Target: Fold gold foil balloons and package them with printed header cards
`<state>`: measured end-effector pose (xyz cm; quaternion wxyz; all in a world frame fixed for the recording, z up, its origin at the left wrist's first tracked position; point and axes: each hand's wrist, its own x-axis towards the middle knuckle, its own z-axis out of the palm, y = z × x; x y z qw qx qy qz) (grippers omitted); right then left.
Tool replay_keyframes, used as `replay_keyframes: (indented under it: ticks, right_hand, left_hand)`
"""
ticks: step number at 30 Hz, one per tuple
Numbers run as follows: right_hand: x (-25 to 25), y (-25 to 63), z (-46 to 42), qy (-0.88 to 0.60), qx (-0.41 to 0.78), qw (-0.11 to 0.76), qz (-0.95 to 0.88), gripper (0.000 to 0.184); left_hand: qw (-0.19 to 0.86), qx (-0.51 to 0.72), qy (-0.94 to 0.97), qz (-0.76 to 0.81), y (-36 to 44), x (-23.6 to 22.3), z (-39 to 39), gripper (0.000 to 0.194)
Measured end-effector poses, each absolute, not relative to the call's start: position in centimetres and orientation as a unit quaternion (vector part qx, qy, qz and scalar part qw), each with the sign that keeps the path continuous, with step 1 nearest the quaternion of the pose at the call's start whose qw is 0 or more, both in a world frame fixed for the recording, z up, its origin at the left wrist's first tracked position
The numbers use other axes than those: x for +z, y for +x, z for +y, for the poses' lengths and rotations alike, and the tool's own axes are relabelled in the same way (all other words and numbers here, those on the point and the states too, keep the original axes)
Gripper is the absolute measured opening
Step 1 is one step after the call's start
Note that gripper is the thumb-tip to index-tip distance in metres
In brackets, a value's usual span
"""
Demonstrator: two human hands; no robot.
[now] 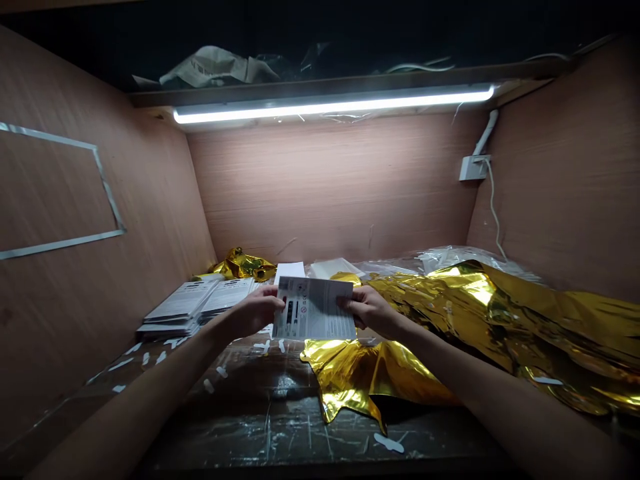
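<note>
Between my two hands a printed leaflet (315, 310) is held up over the bench, its text and small pictures facing me. My left hand (257, 310) pinches its left edge, thumb in front. The right edge is gripped by my right hand (370, 310), also with the thumb on the near side; the fingers behind the paper are hidden. Just below lies a flat gold foil balloon (350, 380), partly under my right forearm. Stacks of similar printed leaflets (183, 303) sit left of my left hand.
Several gold foil balloons (480, 293) heap up on the right, with clear plastic bags (475, 257) behind. More gold foil (243, 263) lies at the back left. White paper slips (389, 443) are scattered on the dark bench (260, 420). A lit tube lamp (335, 107) hangs above; wooden walls enclose three sides.
</note>
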<state>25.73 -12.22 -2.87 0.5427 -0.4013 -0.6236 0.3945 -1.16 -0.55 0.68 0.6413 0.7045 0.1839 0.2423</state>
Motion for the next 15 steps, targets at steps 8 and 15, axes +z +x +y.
replay_keyframes:
  ticks: [8,15]
  right_hand:
    - [-2.2,27.3,-10.6,-0.329,0.406,0.686,-0.506,0.050]
    - [-2.7,30.5,-8.5,-0.420,0.259,0.824,-0.279,0.040]
  left_hand:
    - [0.580,0.165,0.751,0.270,-2.0,1.3,0.9,0.046]
    - [0.350,0.257,0.814,0.387,8.2,2.5,2.3,0.022]
